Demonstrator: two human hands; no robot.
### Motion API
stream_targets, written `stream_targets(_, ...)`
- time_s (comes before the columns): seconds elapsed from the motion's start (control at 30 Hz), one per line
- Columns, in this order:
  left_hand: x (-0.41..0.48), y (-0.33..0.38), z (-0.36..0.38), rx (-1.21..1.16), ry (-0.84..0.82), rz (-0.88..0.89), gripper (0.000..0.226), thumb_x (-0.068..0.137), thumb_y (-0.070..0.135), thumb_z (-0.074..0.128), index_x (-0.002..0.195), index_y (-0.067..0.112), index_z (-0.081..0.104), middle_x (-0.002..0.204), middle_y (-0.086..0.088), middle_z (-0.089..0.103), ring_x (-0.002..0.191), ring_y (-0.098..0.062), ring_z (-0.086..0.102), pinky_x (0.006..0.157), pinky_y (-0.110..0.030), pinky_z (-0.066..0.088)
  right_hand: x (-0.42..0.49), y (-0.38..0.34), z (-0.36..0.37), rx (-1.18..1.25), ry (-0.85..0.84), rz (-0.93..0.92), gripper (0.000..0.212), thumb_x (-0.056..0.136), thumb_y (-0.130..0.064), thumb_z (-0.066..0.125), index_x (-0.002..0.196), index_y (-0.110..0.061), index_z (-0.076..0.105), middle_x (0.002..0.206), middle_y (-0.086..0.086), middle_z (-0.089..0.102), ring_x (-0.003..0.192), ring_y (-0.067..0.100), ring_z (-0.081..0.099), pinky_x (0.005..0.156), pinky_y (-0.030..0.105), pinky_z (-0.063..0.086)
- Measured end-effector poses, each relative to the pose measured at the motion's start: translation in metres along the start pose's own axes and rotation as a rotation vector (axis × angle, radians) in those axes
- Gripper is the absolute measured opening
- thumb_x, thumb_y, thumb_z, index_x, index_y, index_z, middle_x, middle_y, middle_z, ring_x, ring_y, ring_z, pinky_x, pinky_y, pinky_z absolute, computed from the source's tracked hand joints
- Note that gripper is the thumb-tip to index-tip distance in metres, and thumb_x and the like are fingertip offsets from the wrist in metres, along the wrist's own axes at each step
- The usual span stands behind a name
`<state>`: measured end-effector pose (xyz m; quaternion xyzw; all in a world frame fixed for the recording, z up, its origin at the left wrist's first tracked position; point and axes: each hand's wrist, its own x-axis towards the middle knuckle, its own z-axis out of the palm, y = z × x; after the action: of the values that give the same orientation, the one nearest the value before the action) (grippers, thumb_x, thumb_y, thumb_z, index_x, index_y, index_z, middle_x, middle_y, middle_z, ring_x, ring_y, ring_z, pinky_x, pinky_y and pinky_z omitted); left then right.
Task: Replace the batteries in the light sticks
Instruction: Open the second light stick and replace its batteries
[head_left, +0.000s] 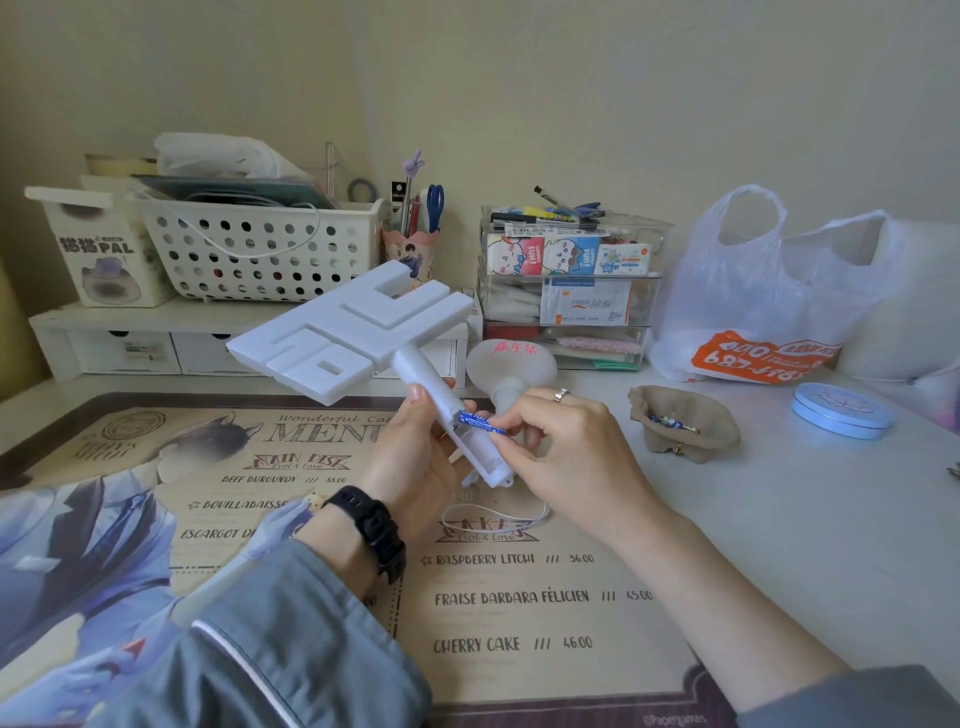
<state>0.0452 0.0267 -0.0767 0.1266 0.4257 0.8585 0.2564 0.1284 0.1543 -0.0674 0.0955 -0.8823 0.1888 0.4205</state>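
One battery (480, 422), between fingertips (500, 439) (right hand (566, 441))

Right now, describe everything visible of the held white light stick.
The white light stick looks like matte plastic: a flat blocky logo-shaped head on a round handle. It tilts up-left above the desk mat. The left hand grips its handle, whose battery compartment lies open; the right hand pinches a blue battery at it.
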Motion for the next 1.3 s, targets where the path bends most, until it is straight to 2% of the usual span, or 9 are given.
stream_targets(0.13, -0.001, -0.003, 0.001, 0.024, -0.033, 0.003, 0.042, 0.101, 0.043, 0.024, 0.113, 0.010, 0.047, 0.071, -0.006, 0.068, 0.078, -0.027, 0.065, 0.066, -0.038, 0.049, 0.000, -0.003, 0.002, -0.034, 0.009, -0.024, 0.010, 0.077, -0.005, 0.072, 0.076, -0.013, 0.066, 0.071, -0.015, 0.048, 0.065, 0.002, 0.038, 0.057, 0.022, 0.039)
stream_targets(0.27, -0.001, -0.004, 0.002, -0.002, -0.059, 0.019, 0.040, 0.101, 0.042, 0.023, 0.111, 0.011, 0.045, 0.072, -0.006, 0.065, 0.069, -0.021, 0.062, 0.063, -0.035, 0.049, 0.002, -0.006, 0.006, -0.147, 0.028, -0.138, 0.019, 0.075, 0.006, 0.068, 0.064, -0.006, 0.058, 0.063, 0.002, 0.052, 0.063, 0.019, 0.049, 0.061, 0.030, 0.044)
stream_targets(0.4, -0.002, -0.005, 0.002, -0.009, -0.062, 0.013, 0.041, 0.101, 0.042, 0.023, 0.108, 0.010, 0.048, 0.075, -0.007, 0.063, 0.072, -0.021, 0.060, 0.077, -0.042, 0.050, 0.002, -0.003, 0.007, -0.238, -0.055, -0.199, 0.014, 0.079, -0.007, 0.072, 0.068, -0.008, 0.065, 0.063, 0.002, 0.057, 0.067, 0.024, 0.055, 0.066, 0.034, 0.042)
stream_targets(0.57, -0.005, -0.004, 0.005, 0.020, -0.047, 0.023, 0.039, 0.101, 0.040, 0.024, 0.103, 0.010, 0.049, 0.078, -0.009, 0.062, 0.075, -0.023, 0.059, 0.087, -0.048, 0.047, 0.004, -0.002, 0.003, -0.211, -0.096, -0.106, 0.009, 0.068, -0.018, 0.082, 0.070, -0.014, 0.074, 0.072, -0.004, 0.064, 0.068, 0.018, 0.054, 0.065, 0.026, 0.039)
stream_targets(0.73, -0.005, -0.005, 0.007, 0.055, -0.020, 0.050, 0.036, 0.102, 0.037, 0.026, 0.103, 0.009, 0.047, 0.083, -0.011, 0.059, 0.077, -0.024, 0.059, 0.084, -0.046, 0.049, 0.002, -0.003, 0.005, -0.224, -0.147, -0.086, 0.010, 0.069, -0.013, 0.082, 0.076, -0.018, 0.077, 0.073, -0.005, 0.065, 0.068, 0.019, 0.058, 0.062, 0.032, 0.050)
stream_targets(0.83, -0.007, -0.005, 0.008, 0.064, -0.025, 0.054, 0.037, 0.103, 0.037, 0.025, 0.099, 0.008, 0.049, 0.084, -0.012, 0.059, 0.076, -0.024, 0.060, 0.082, -0.047, 0.050, 0.003, -0.004, 0.002, -0.248, -0.126, -0.068, 0.011, 0.070, -0.012, 0.080, 0.078, -0.020, 0.077, 0.070, -0.007, 0.066, 0.065, 0.019, 0.060, 0.057, 0.027, 0.047)
stream_targets(0.93, -0.009, -0.008, 0.010, 0.057, -0.058, 0.047, 0.041, 0.103, 0.035, 0.025, 0.108, 0.004, 0.051, 0.094, -0.016, 0.064, 0.084, -0.026, 0.064, 0.088, -0.049, 0.050, 0.002, -0.009, 0.001, -0.223, -0.080, 0.018, 0.008, 0.077, -0.015, 0.074, 0.081, -0.021, 0.077, 0.069, -0.007, 0.066, 0.061, 0.015, 0.059, 0.053, 0.021, 0.041)
stream_targets(1.17, -0.009, -0.010, 0.010, -0.039, -0.068, 0.034, 0.041, 0.102, 0.033, 0.029, 0.107, 0.000, 0.053, 0.103, -0.022, 0.064, 0.079, -0.023, 0.071, 0.066, -0.033, 0.058, 0.003, -0.014, 0.005, -0.109, -0.042, 0.278, 0.006, 0.081, -0.020, 0.071, 0.078, -0.024, 0.073, 0.077, -0.009, 0.066, 0.070, 0.014, 0.060, 0.061, 0.033, 0.049)
stream_targets(1.3, -0.009, -0.009, 0.011, -0.172, 0.029, -0.027, 0.043, 0.102, 0.033, 0.030, 0.106, -0.002, 0.055, 0.105, -0.019, 0.066, 0.086, -0.024, 0.068, 0.076, -0.034, 0.057, 0.005, -0.014, 0.006, -0.018, -0.068, 0.255, 0.014, 0.089, -0.022, 0.061, 0.086, -0.024, 0.075, 0.080, -0.002, 0.064, 0.074, 0.015, 0.060, 0.065, 0.036, 0.050)
